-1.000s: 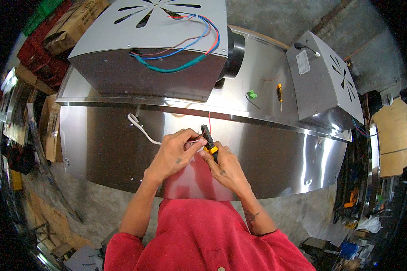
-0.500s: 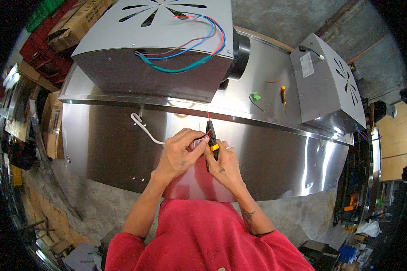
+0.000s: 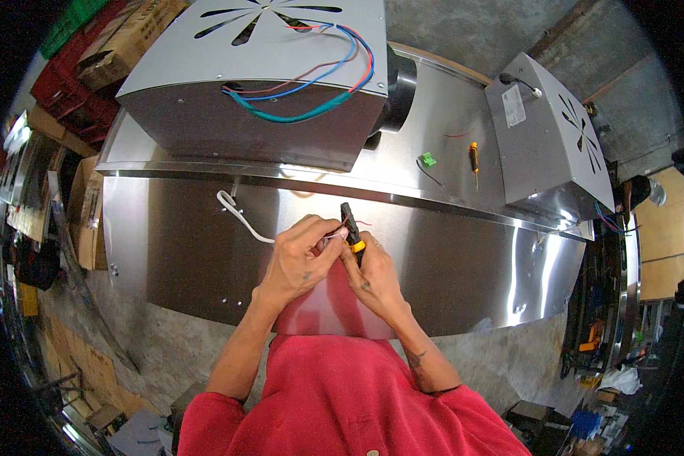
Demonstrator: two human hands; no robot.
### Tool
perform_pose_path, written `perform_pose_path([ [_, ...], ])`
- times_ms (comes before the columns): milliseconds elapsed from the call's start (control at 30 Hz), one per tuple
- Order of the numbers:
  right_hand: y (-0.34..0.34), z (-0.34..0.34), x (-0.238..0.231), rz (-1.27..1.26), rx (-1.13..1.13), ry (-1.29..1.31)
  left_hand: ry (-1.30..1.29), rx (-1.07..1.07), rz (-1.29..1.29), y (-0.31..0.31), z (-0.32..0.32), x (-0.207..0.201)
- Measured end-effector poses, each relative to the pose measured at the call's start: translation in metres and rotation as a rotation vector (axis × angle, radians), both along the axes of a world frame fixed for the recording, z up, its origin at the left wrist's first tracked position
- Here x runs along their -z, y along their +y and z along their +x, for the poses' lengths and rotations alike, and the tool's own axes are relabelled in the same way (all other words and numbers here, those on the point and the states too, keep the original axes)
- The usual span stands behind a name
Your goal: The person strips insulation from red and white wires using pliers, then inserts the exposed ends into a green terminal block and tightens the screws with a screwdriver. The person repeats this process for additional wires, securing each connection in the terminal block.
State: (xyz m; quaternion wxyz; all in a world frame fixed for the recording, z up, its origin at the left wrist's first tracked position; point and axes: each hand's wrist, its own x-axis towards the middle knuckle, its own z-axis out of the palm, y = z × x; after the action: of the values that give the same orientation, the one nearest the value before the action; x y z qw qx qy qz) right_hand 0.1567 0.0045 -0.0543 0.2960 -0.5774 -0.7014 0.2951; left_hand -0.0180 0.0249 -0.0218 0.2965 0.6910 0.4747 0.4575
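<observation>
My left hand point(image 3: 302, 251) is closed, pinching the end of a white cable point(image 3: 243, 220) whose loose part curls away to the left over the steel panel. Black pliers with yellow on the handles point(image 3: 348, 214) stand jaws-up in my right hand point(image 3: 376, 277), its fingers wrapped round the grips. Both hands meet at the cable end, the plier jaws right beside my left fingertips. A short red wire point(image 3: 364, 223) sticks out to the right of the jaws. My fingers hide most of the cable end, and I cannot tell whether the jaws grip the wire.
A large grey motor housing point(image 3: 243, 133) with looped coloured wires stands beyond the steel panel point(image 3: 463, 281). Another grey housing point(image 3: 536, 156) is at the right. Between them lie a green connector point(image 3: 429, 159) and a yellow-black screwdriver point(image 3: 474, 157). Cartons point(image 3: 125, 38) are stacked at far left.
The red wire, which pointed up past the plier tips, now sticks out to the right of the jaws. My right hand and the pliers have shifted slightly. My left hand keeps its pinch.
</observation>
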Motion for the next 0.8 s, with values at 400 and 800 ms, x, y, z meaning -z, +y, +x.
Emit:
perform_pose_path([
  [400, 0.002, 0.006, -0.019, -0.214, -0.076, 0.212, 0.015, 0.039, 0.013, 0.003, 0.004, 0.002],
  [800, 0.002, 0.000, -0.017, -0.123, -0.095, 0.229, 0.016, 0.093, -0.013, 0.007, -0.002, 0.003],
])
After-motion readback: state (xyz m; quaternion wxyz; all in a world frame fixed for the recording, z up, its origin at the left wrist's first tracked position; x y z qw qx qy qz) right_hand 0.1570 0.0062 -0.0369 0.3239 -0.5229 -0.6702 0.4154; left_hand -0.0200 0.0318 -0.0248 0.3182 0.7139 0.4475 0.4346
